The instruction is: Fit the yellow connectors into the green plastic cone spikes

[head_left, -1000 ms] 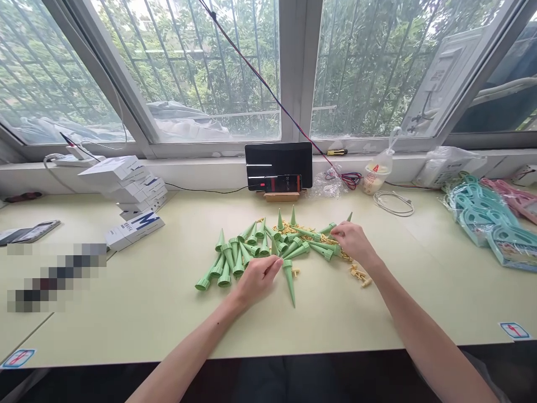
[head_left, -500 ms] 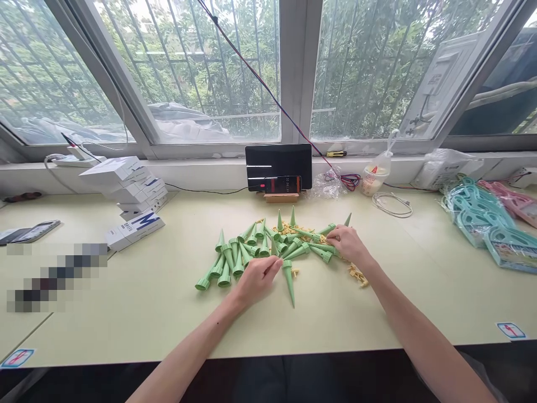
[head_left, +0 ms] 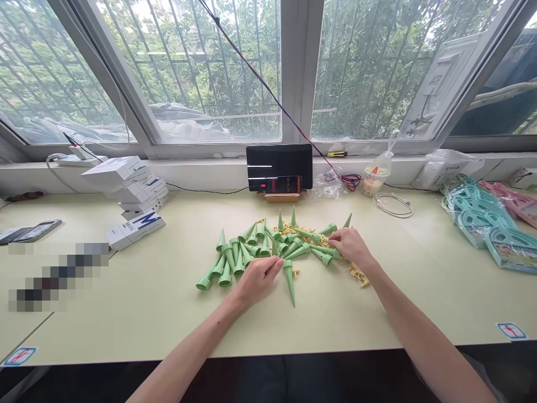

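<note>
Reaching among yellow pegs (head_left: 323, 240); right hand (head_left: 349, 245)

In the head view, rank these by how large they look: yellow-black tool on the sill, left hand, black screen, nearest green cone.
Largest to smallest:
1. black screen
2. left hand
3. nearest green cone
4. yellow-black tool

Both bare forearms stretch forward, angled inward, with the hands well apart. The left hand (head_left: 259, 278) is curled, its thumb beside the bent forefinger. The right hand (head_left: 349, 245) reaches farther out, knuckles up, fingertips pointing inward. How tightly either hand's fingertips close is too small to see.
</note>
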### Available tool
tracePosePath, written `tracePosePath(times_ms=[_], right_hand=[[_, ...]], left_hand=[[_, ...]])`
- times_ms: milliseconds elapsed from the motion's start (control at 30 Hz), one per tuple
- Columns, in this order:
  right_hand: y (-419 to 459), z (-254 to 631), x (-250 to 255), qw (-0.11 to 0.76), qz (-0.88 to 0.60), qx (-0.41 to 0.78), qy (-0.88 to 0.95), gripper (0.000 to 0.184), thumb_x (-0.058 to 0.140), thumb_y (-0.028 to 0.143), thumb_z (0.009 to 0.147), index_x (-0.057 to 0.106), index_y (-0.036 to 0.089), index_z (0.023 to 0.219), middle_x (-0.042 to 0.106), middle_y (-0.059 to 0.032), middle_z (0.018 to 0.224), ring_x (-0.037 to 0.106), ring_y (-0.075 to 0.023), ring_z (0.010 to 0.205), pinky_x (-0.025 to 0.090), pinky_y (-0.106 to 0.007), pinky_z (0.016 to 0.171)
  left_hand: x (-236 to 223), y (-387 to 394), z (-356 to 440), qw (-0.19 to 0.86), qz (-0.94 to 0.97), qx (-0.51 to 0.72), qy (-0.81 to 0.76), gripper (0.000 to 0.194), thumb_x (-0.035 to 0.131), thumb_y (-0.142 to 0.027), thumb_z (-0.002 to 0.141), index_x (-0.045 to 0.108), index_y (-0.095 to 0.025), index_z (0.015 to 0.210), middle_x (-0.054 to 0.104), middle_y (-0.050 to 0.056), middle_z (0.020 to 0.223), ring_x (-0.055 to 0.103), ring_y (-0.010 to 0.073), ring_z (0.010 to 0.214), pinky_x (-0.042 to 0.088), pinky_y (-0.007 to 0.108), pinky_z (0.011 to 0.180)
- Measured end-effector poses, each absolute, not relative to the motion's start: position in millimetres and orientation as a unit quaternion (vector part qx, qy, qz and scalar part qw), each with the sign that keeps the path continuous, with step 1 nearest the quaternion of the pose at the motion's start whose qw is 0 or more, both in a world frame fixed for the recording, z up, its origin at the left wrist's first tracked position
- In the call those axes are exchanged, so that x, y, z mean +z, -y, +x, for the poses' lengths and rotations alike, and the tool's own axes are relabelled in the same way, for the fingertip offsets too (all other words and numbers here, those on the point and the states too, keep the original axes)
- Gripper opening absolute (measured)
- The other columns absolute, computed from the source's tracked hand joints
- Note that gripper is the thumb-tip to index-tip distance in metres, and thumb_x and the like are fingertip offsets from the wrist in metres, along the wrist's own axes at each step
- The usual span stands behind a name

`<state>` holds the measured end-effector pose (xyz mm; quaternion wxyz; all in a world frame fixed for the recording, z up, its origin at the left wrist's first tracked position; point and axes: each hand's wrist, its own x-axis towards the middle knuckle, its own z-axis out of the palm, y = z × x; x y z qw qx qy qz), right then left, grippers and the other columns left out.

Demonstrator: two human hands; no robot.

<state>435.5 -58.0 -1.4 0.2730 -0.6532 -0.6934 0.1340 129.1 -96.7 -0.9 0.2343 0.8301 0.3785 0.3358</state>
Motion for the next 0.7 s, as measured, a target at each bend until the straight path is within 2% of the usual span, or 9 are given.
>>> tracePosePath(times_ms=[367,700], right_hand=[[54.6,434.3,-5.2,0.257,-0.663,0.127,0.692,0.009,0.069,0.018,0.073,0.076,0.021,0.068,0.074,-0.0028,0.068,0.068,-0.02,0.069,0.049,-0.027,0.065],[55.7,431.4,-5.3,0.262,-0.663,0.121,0.69,0.011,0.064,0.016,0.074,0.071,0.019,0.067,0.071,-0.0037,0.069,0.065,-0.0196,0.068,0.045,-0.028,0.063]], left_hand=[[-0.8,96.7,129.5,0.227,0.836,0.33,-0.375,0.043,0.039,-0.036,0.103,0.048,-0.018,0.065,0.04,-0.004,0.055,0.035,0.0106,0.052,0.028,0.025,0.053],[-1.0,96.1,128.7,0.229,0.836,0.324,-0.38,0.04,0.039,-0.034,0.103,0.048,-0.018,0.067,0.039,-0.004,0.057,0.035,0.0108,0.053,0.028,0.025,0.055]])
